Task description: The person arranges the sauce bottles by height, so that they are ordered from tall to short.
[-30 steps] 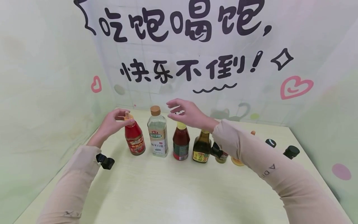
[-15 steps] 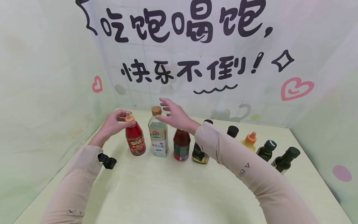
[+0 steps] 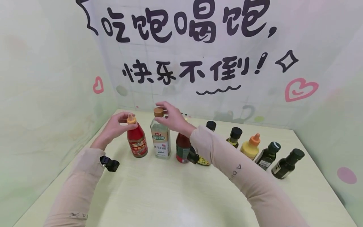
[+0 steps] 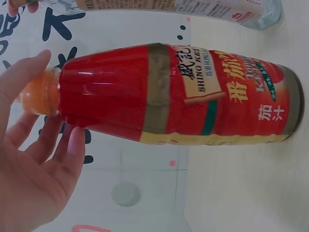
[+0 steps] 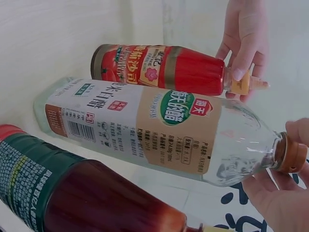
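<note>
A red ketchup bottle (image 3: 137, 142) stands upright at the left end of a row on the table. My left hand (image 3: 114, 127) holds it by its orange cap (image 4: 41, 92), thumb on one side and fingers on the other. Just right of it is a clear white vinegar bottle (image 5: 174, 128) with a brown cap (image 5: 291, 153). My right hand (image 3: 175, 119) grips that cap between thumb and fingers. Beside the vinegar, a dark red sauce bottle (image 3: 182, 145) with a green label is partly hidden behind my right wrist.
Several more bottles continue the row to the right: a black-capped one (image 3: 211, 125), another black-capped one (image 3: 235, 134), a yellow squeeze bottle (image 3: 250, 148), and two dark bottles, one (image 3: 267, 154) beside the other (image 3: 286, 165). A printed backdrop (image 3: 181, 91) rises behind the table (image 3: 170, 195).
My right hand has moved left from above the dark red sauce bottle to the vinegar bottle's cap and closed round it. The left hand has stayed at the ketchup bottle's cap.
</note>
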### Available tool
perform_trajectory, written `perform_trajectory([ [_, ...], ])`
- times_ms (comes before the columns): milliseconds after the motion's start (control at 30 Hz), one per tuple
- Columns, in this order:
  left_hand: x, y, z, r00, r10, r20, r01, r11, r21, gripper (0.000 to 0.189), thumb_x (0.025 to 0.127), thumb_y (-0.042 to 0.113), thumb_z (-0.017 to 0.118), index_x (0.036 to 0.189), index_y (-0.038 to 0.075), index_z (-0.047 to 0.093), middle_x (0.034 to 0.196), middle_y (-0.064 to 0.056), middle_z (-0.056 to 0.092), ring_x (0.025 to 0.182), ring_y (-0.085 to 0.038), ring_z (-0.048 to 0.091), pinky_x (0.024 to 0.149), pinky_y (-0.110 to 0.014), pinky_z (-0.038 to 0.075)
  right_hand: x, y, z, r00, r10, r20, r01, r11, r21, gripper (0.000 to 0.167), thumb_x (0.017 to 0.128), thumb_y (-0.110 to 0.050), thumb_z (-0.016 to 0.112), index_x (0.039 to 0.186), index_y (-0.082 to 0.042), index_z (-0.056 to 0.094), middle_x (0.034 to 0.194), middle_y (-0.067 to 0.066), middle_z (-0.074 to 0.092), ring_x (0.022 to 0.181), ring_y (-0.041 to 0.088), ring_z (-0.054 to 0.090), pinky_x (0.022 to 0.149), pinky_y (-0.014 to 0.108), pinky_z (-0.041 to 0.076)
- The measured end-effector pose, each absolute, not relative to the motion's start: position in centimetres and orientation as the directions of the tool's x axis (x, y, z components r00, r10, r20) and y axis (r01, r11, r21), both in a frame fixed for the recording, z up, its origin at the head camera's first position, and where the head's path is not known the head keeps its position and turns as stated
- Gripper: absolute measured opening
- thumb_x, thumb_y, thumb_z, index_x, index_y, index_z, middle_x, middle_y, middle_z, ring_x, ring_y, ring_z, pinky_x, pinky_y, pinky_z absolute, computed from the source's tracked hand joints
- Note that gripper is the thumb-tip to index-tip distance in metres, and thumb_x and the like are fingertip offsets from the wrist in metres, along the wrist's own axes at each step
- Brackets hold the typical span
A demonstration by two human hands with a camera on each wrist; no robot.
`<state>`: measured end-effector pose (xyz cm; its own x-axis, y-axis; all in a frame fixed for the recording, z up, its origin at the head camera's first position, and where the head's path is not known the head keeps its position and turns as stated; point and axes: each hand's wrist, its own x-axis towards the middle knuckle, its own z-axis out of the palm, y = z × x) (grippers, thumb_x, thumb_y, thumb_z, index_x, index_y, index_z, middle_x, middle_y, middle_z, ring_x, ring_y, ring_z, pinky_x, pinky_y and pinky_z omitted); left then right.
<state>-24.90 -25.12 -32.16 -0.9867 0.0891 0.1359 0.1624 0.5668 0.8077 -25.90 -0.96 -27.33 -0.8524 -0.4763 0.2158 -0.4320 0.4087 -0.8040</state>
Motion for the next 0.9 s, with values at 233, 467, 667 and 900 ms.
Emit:
perform_trajectory([
  [233,-24.9,-25.3,-32.8,-0.986,0.089,0.138,0.165,0.531,0.831,0.052,0.08,0.029,0.066,0.12,0.003,0.047,0.115,-0.018,0.049,0.107,-0.034,0.043,0.081,-0.047,0.044,-25.8,-1.0,-27.7,-0.854,-0.466,0.232,-0.453,0.446,-0.772,0.046,0.083,-0.011,0.061,0.126,-0.01,0.043,0.12,0.006,0.05,0.103,0.02,0.053,0.085,0.028,0.044],
  [467,-25.1,-25.6,-33.6,-0.982,0.091,0.164,0.187,0.546,0.816,0.057,0.079,0.033,0.066,0.123,0.004,0.046,0.117,-0.017,0.049,0.108,-0.034,0.043,0.08,-0.047,0.045,-26.0,-1.0,-28.2,-0.852,-0.463,0.244,-0.465,0.455,-0.759,0.046,0.083,-0.01,0.061,0.125,-0.011,0.042,0.119,0.005,0.049,0.102,0.02,0.053,0.086,0.03,0.044],
  [667,-25.3,-25.9,-34.1,-0.98,0.088,0.176,0.195,0.552,0.81,0.061,0.078,0.035,0.066,0.125,0.004,0.045,0.118,-0.016,0.049,0.106,-0.032,0.045,0.08,-0.046,0.044,-26.0,-1.1,-28.3,-0.843,-0.473,0.257,-0.48,0.444,-0.757,0.047,0.084,-0.01,0.06,0.126,-0.011,0.041,0.12,0.005,0.049,0.105,0.019,0.051,0.089,0.031,0.042],
  [900,-25.3,-25.8,-34.1,-0.976,0.101,0.192,0.215,0.559,0.801,0.055,0.079,0.033,0.066,0.121,0.003,0.047,0.113,-0.016,0.051,0.103,-0.03,0.047,0.076,-0.039,0.046,-26.0,-1.0,-28.5,-0.842,-0.473,0.258,-0.484,0.454,-0.748,0.046,0.084,-0.011,0.06,0.126,-0.012,0.04,0.12,0.005,0.049,0.105,0.019,0.051,0.091,0.033,0.041],
])
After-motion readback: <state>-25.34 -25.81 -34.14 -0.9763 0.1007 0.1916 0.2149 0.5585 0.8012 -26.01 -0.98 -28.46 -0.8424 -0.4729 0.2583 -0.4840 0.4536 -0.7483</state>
